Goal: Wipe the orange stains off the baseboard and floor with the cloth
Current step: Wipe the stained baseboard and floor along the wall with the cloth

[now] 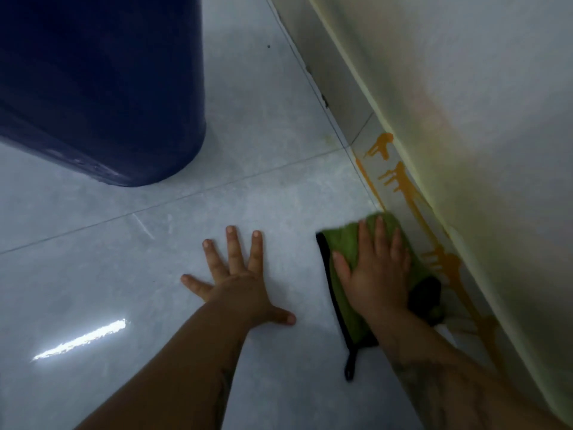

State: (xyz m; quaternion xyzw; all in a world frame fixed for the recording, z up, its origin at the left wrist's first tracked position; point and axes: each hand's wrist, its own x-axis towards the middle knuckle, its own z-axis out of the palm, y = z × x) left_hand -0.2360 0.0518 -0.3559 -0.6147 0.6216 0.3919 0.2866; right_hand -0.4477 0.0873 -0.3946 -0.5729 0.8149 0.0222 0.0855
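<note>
Single head view, looking steeply down, close above floor (263, 187), baseboard (400, 193) at right

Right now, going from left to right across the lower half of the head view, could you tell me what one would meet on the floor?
Glare streak on the floor tiles → left hand, flat with fingers spread → green cloth under the right hand → orange stains running along the baseboard → wall.

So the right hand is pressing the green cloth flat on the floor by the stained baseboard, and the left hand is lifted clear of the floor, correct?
Not quite. The head view shows the left hand spread flat on the floor, not lifted. The rest holds: the right hand presses the green cloth on the floor beside the orange-stained baseboard.
</note>
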